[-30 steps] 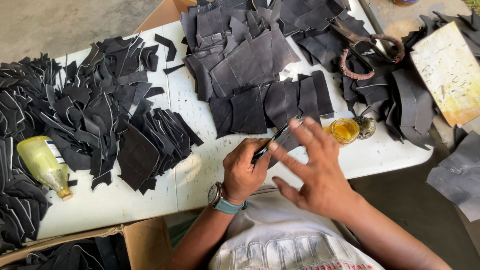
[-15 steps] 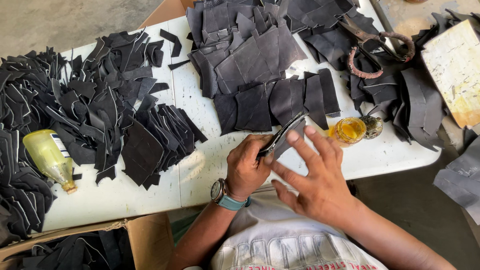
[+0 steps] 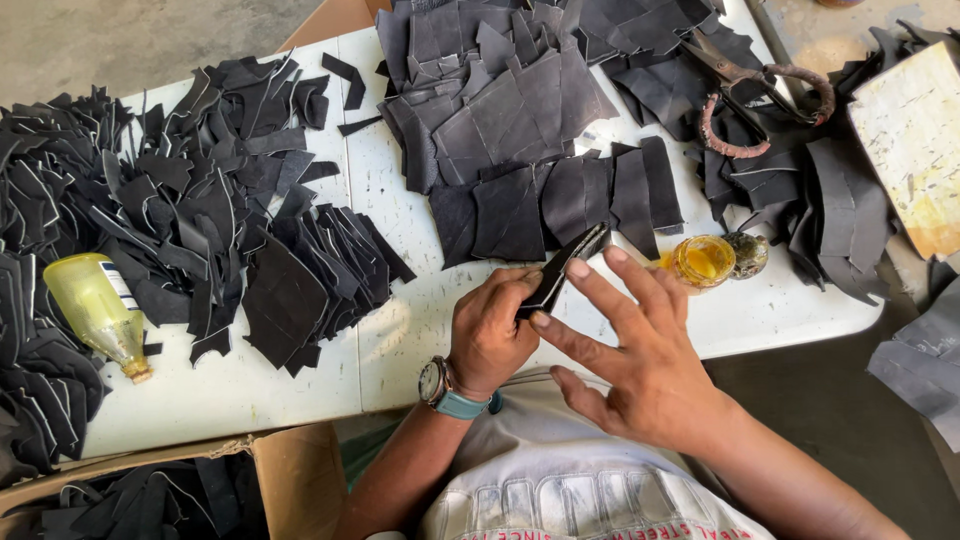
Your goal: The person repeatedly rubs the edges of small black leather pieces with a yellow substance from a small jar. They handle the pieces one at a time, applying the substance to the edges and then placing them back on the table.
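The left hand point(image 3: 490, 335) is curled closed around a dark folded leather piece point(image 3: 562, 268), gripping its near end so that the piece stands on edge and slants up toward the far right, just above the near edge of the white table point(image 3: 400, 330). The right hand point(image 3: 640, 360) is spread wide open with fingers fanned out — its index and middle fingertips point(image 3: 578, 268) press against the right side of the same piece, while the rest of the hand holds nothing. A watch with a teal strap point(image 3: 445, 392) sits on the left wrist. Just right of the hands, a small open jar of yellow glue point(image 3: 702, 261) stands on the table, with a round cap point(image 3: 748, 253) touching it on the right. Far of the hands lies a flat pile of dark cut panels point(image 3: 510, 130), and further right a pair of rusty old shears point(image 3: 765, 95) rests on more scraps. To the left, a large heap of black cut-outs with pale edges point(image 3: 180, 230) covers that end of the table, and a yellowish plastic bottle point(image 3: 98, 312) lies on its side beside it. A cardboard box point(image 3: 290, 470) holding more dark offcuts sits near left, below the table edge — and a stained yellowish board point(image 3: 915, 145) lies at the far right.
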